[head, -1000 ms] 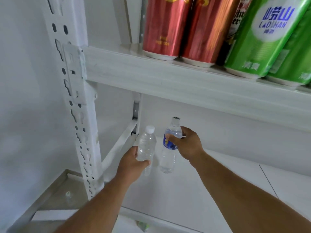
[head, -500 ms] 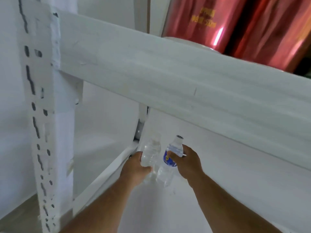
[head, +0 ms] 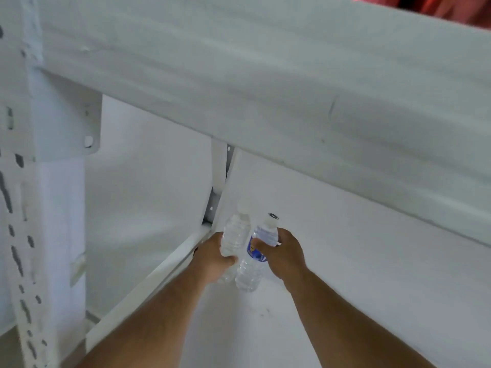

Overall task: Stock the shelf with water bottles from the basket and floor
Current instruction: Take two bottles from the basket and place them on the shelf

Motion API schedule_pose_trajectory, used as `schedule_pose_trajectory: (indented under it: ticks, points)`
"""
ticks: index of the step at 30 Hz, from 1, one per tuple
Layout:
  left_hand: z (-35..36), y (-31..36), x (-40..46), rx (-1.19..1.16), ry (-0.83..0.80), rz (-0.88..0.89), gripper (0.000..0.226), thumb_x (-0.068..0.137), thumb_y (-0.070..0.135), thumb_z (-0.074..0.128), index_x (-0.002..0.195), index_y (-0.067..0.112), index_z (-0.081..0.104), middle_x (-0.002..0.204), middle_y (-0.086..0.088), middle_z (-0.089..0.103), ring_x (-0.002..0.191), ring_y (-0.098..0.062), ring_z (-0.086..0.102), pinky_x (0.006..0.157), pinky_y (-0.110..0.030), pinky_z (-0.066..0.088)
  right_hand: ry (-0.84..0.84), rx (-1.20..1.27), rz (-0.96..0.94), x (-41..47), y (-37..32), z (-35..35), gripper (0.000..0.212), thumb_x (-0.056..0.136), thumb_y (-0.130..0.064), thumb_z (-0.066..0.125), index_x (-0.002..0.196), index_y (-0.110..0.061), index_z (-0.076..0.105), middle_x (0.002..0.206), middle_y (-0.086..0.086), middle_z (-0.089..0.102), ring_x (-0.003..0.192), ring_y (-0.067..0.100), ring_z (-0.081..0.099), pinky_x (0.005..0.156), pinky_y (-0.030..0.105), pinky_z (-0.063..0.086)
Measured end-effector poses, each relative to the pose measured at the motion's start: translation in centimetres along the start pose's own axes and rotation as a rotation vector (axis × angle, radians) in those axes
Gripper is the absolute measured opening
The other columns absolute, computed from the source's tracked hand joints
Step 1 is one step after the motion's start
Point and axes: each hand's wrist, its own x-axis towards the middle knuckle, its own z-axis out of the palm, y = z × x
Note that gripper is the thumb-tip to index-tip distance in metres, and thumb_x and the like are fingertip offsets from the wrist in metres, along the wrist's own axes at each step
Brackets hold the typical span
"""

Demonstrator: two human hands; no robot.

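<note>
Both hands are reaching deep under the upper shelf beam [head: 265, 83], one water bottle each, aiming at the back left corner of the lower shelf [head: 332, 301]. Makes sense to me: fill from the rear corner first so later bottles can line up in front without knocking anything over.

The left hand [head: 212, 257] wraps the plain clear bottle [head: 235, 235] around its lower middle. The thumb curls across the near side, the rest of the fingers are hidden behind the plastic. The white cap sits up near the corner bracket [head: 212, 205] of the rear upright. Its base is hidden behind the hand, so I can't tell if it's down on the board.

The right hand [head: 283, 254] holds the blue-label bottle [head: 256, 258] high up, around the shoulder and label. The thumb presses right on the label and the fingers curl round the far side. Most of the body hangs below the grip, and the bottom looks like it's at or just above the shelf surface. This one leans a bit, cap tipped right.

The two bottles are just beside each other, pretty much touching at mid height. My guess is both are about to be set down and straightened, so the tilted one probably needs squaring up before release.

A sliver of red cans [head: 451, 6] peeks over the beam, top right.
</note>
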Motion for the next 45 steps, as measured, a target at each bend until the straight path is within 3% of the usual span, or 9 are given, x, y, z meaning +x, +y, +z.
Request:
schedule_pose_trajectory:
  ticks: [3,6,9,11,15,21,27,34,45]
  points:
    - [-0.1,0.3,-0.5,-0.010,0.000,-0.016,0.063,0.063,0.036,0.071,0.124,0.028,0.058,0.116,0.010,0.067,0.109,-0.019,0.064,0.098,-0.041,0.050,-0.040,-0.083,0.011,-0.4,-0.3,0.1,0.025,0.076,-0.026,0.078,0.053,-0.033,0.070,0.055,-0.017,0.066,0.051,-0.005,0.059,0.053,0.010,0.045]
    - [-0.4,0.7,-1.5,-0.022,0.009,-0.090,0.073,0.076,0.026,0.077,0.140,0.014,0.044,0.133,0.001,0.058,0.123,-0.023,0.056,0.096,-0.027,0.042,-0.040,-0.098,0.010,-0.9,-0.4,-0.1,0.009,0.076,-0.029,0.079,0.077,-0.021,0.076,0.071,-0.010,0.071,0.071,0.009,0.066,0.064,0.020,0.048]
    - [-1.7,1.5,-3.8,0.052,-0.008,-0.134,0.081,0.084,0.029,0.071,0.152,0.012,0.029,0.151,-0.008,0.043,0.136,-0.023,0.045,0.108,-0.032,0.040,-0.001,-0.178,0.092,-2.4,-0.9,-0.5,0.053,0.077,-0.045,0.079,0.112,-0.009,0.063,0.097,0.000,0.062,0.087,0.017,0.059,0.074,0.028,0.046]
    - [-2.8,2.5,-6.2,0.171,-0.029,-0.106,0.076,0.085,0.034,0.067,0.150,0.017,0.032,0.147,-0.006,0.047,0.129,-0.023,0.051,0.100,-0.031,0.046,0.006,-0.240,0.159,-4.1,-1.3,-0.5,0.074,0.081,-0.051,0.074,0.131,-0.001,0.049,0.110,0.006,0.056,0.097,0.020,0.054,0.078,0.027,0.041]
    - [-5.2,5.0,-11.4,0.339,-0.130,-0.038,0.061,0.085,0.039,0.065,0.141,0.026,0.043,0.132,-0.002,0.060,0.117,-0.025,0.059,0.093,-0.032,0.050,-0.078,-0.310,0.224,-9.0,-2.4,-0.4,0.085,0.089,-0.055,0.062,0.151,-0.006,0.032,0.149,0.012,0.046,0.131,0.027,0.049,0.091,0.026,0.036]
    - [-8.5,7.8,-17.4,0.642,-0.305,0.051,0.073,0.088,0.045,0.060,0.150,0.022,0.029,0.152,-0.002,0.040,0.135,-0.027,0.043,0.107,-0.043,0.042,-0.151,-0.687,0.057,-17.8,-5.2,-0.1,0.073,0.089,-0.062,0.050,0.146,-0.017,0.040,0.144,0.007,0.046,0.135,0.032,0.042,0.108,0.042,0.039]
    - [-11.1,9.0,-22.3,0.950,-0.388,0.156,0.072,0.091,0.046,0.055,0.152,0.021,0.026,0.161,-0.002,0.025,0.143,-0.026,0.031,0.112,-0.045,0.034,-0.237,-0.932,0.020,-24.9,-5.4,-0.3,0.084,0.093,-0.064,0.039,0.156,-0.012,0.018,0.165,0.010,0.013,0.152,0.028,0.011,0.121,0.045,0.018]
    - [-11.2,9.7,-28.1,1.023,-0.449,0.134,0.072,0.093,0.045,0.050,0.154,0.019,0.021,0.162,-0.004,0.020,0.145,-0.027,0.026,0.114,-0.045,0.031,-0.297,-0.946,0.011,-31.5,-4.7,-1.3,0.087,0.093,-0.065,0.040,0.157,-0.012,0.015,0.165,0.009,0.013,0.152,0.027,0.011,0.121,0.043,0.018]
    - [-7.5,7.7,-40.3,0.995,-0.525,0.080,0.062,0.087,0.040,0.054,0.143,0.021,0.039,0.148,-0.001,0.043,0.130,-0.029,0.045,0.102,-0.044,0.044,-0.341,-0.744,0.011,-43.7,0.2,-3.7,0.075,0.092,-0.056,0.050,0.147,-0.008,0.033,0.155,0.013,0.034,0.142,0.031,0.032,0.112,0.045,0.033]
